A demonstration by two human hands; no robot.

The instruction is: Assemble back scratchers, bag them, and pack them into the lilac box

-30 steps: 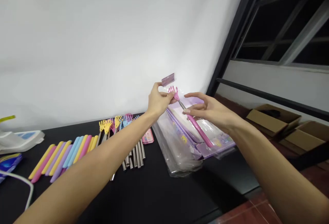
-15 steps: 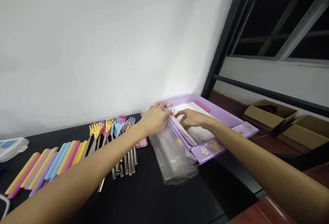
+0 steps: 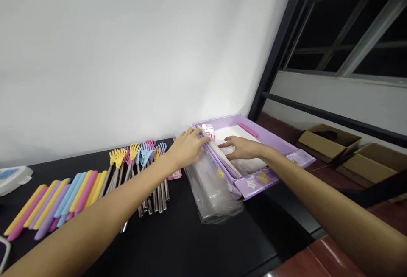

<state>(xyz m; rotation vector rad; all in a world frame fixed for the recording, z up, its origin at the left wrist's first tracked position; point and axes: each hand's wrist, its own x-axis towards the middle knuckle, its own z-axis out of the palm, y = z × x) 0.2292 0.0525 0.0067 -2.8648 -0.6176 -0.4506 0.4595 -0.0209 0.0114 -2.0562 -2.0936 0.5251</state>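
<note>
A purple tray-like box (image 3: pixel 280 143) sits at the black table's (image 3: pixel 178 243) right end with white sheets and a stack of purple cards (image 3: pixel 222 164) in it. My left hand (image 3: pixel 187 147) rests on the stack's far left corner, fingers curled over the card edges. My right hand (image 3: pixel 240 147) lies flat, fingers stretched, on the white sheet inside the box. A pink stick (image 3: pixel 248 130) lies at the box's back. Clear plastic sleeves (image 3: pixel 213 196) stick out from under the stack.
Several hand-shaped back scratchers (image 3: pixel 140 156) with metal shafts and pastel foam handles (image 3: pixel 54 202) lie in a row at the left. A white item (image 3: pixel 12 177) sits at the far left edge. Cardboard boxes (image 3: pixel 327 139) stand on the floor at the right, below a window.
Both hands came down from the air onto the stack in the purple box. The pink scratcher in its sleeve that they held is no longer in them. The camera tilted down slightly.
</note>
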